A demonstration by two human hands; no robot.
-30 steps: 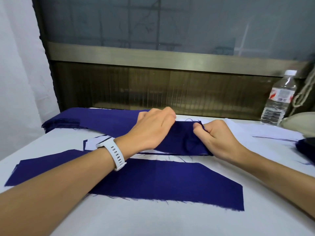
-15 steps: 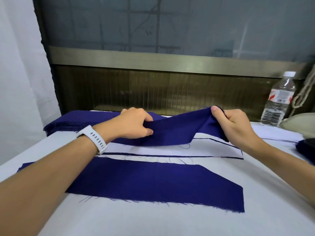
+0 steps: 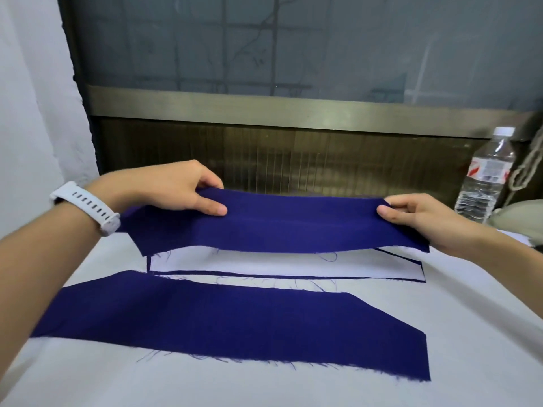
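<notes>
A navy blue fabric strip (image 3: pixel 293 227) hangs stretched above the white table (image 3: pixel 470 333). My left hand (image 3: pixel 176 188), with a white watch on its wrist, pinches the strip near its left end. My right hand (image 3: pixel 423 218) pinches the right end. Under the lifted strip lies a white-faced fabric piece (image 3: pixel 264 267) with a dark edge, flat on the table. A second navy strip (image 3: pixel 235 327) lies flat nearer to me, with frayed threads along its edges.
A clear plastic water bottle (image 3: pixel 484 177) stands at the back right, next to a pale rounded object (image 3: pixel 523 215) and a hanging rope (image 3: pixel 526 168). A brown panel and window frame (image 3: pixel 264 110) run along the table's far edge. A white wall is at the left.
Both hands have lifted the navy strip off the pile and drawn apart, pulling it out flat and taut. The white-faced piece beneath has come into view.
</notes>
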